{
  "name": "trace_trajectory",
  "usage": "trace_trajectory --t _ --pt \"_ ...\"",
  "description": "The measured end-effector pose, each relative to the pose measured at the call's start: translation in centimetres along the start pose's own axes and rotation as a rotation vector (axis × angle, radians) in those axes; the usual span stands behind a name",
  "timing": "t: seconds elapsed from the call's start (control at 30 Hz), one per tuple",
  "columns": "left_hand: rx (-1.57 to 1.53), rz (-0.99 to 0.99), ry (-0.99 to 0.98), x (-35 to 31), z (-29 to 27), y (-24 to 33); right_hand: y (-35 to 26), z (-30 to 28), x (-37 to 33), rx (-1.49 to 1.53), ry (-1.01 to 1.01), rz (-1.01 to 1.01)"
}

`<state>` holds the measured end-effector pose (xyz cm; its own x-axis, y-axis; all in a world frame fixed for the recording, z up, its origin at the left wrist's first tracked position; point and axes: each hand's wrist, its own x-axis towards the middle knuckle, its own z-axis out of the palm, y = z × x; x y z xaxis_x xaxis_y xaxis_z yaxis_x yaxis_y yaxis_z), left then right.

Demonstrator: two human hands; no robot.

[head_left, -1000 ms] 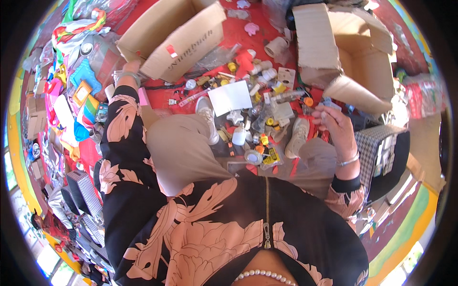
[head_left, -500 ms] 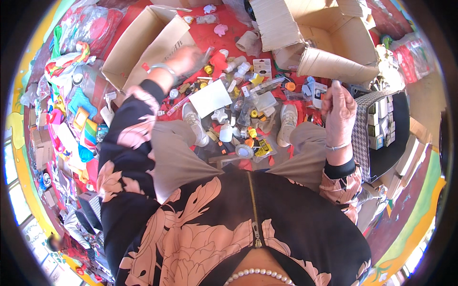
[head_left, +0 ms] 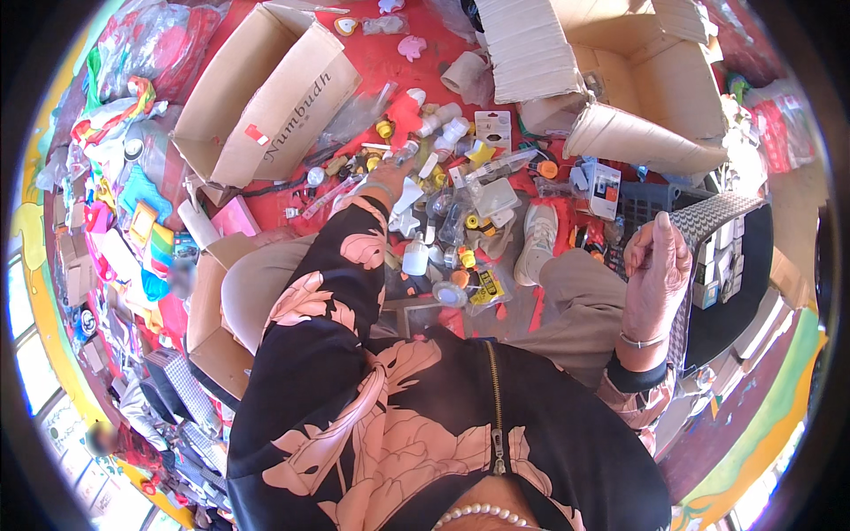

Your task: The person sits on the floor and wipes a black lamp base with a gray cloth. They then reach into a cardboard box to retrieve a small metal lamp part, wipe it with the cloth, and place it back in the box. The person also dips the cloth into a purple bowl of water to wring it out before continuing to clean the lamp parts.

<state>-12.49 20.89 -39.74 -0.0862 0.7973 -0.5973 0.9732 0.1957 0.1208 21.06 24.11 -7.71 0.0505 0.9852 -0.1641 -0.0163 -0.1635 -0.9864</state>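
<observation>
My left hand (head_left: 393, 174) reaches into the pile of small parts between my legs. Its fingers stretch out toward a clear plastic piece, though the small size leaves contact uncertain. Around it lie a red star-shaped piece (head_left: 405, 113), yellow and white plastic pieces, and a white star-shaped piece (head_left: 405, 219). A white bottle (head_left: 415, 257) stands nearer to me. My right hand (head_left: 657, 270) is raised above my right knee, fingers curled together and closed; whatever they may hold is hidden. Closest to it are a houndstooth-patterned panel (head_left: 708, 217) and a grey plastic basket (head_left: 651, 196).
An open carton (head_left: 305, 102) stands far left of the pile, and a larger open carton (head_left: 655, 62) far right. Another carton (head_left: 212, 350) sits by my left knee. Colourful bagged goods (head_left: 142, 199) crowd the left; a black bin with small boxes (head_left: 748, 296) stands right.
My left hand has moved from the far-left carton rightward and down into the pile. The white sheet near my left foot no longer shows. My right hand stays raised, still curled.
</observation>
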Motion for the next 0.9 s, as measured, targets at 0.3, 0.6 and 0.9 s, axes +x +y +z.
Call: trace_trajectory --t 0.3,0.6,0.9 --pt "0.2 0.072 -0.03 -2.1 1.2 -6.0 -0.5 1.1 -1.0 -0.019 -0.019 -0.02" --pt "0.162 -0.445 0.157 -0.9 -5.6 -11.4 -0.3 0.6 -0.5 -0.011 -0.03 -0.011" --pt "0.222 0.171 0.135 1.4 -1.2 -3.6 -0.6 1.2 -0.8 -0.018 -0.052 -0.037"
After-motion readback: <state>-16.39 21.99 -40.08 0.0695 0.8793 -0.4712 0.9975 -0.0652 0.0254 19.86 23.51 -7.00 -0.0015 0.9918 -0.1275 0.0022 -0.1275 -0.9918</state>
